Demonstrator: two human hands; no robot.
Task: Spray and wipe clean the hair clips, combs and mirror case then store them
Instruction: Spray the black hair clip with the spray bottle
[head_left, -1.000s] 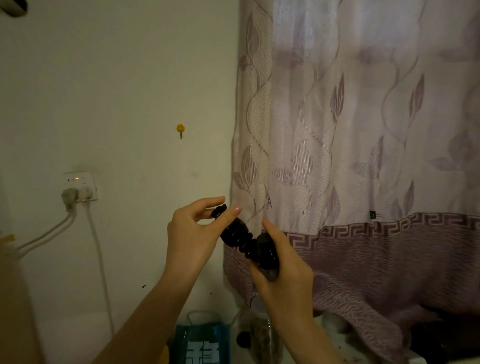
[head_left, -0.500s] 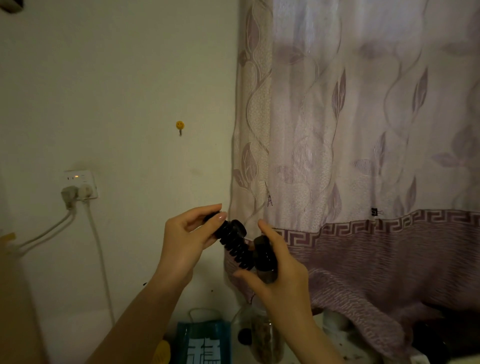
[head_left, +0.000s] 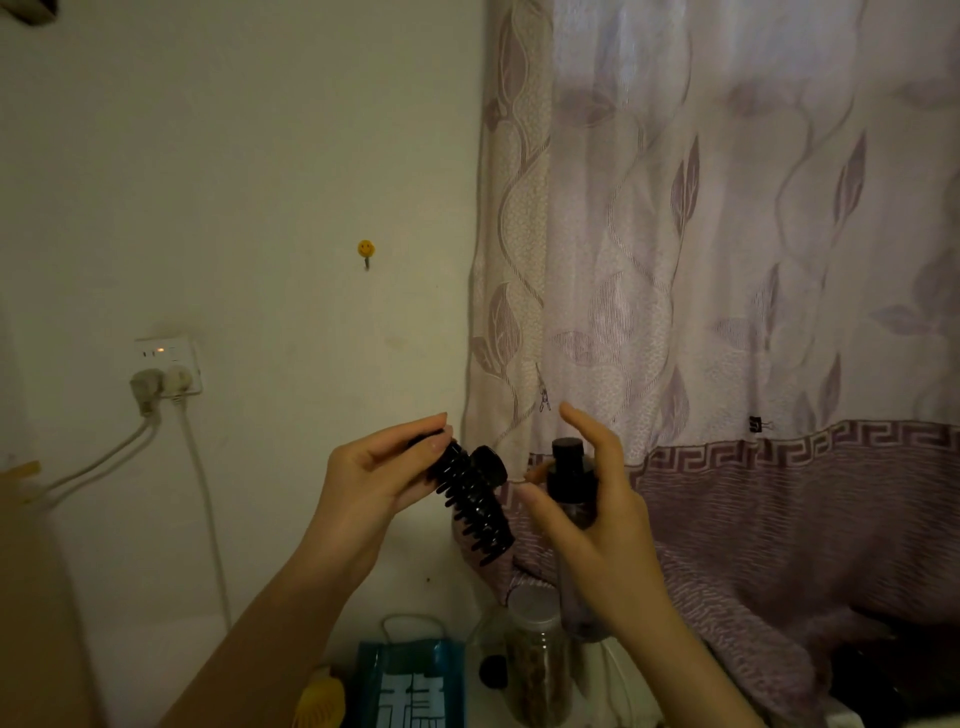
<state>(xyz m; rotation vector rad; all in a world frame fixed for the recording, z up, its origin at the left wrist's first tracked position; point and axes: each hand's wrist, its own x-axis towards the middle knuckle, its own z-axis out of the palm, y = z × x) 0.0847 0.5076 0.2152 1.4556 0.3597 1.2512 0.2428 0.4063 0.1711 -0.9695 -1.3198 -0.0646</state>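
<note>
Left hand (head_left: 374, 478) held the black hair clip (head_left: 475, 499) by its upper end: fingers (head_left: 415, 428) curled over the top, thumb under it, a firm pinch. The clip hung down and to the right from that grip, teeth facing left, its lower end free in the air in front of the wall.

Right hand (head_left: 592, 514) was wrapped round the spray bottle (head_left: 571, 499), just right of the clip and not touching it. Thumb and lower fingers closed on the bottle body; the index finger (head_left: 582, 423) was lifted off, extended above the black cap. Nozzle pointed roughly towards the clip, but I couldn't tell its exact aim.

Both items were up at mid-height, near the curtain (head_left: 727, 260) edge. Below the hands, at the near edge: a clear jar (head_left: 535, 670) with a pale lid and a blue bag (head_left: 410, 686) left of it. On the far left wall, a socket (head_left: 169, 366) with two plugs in.
</note>
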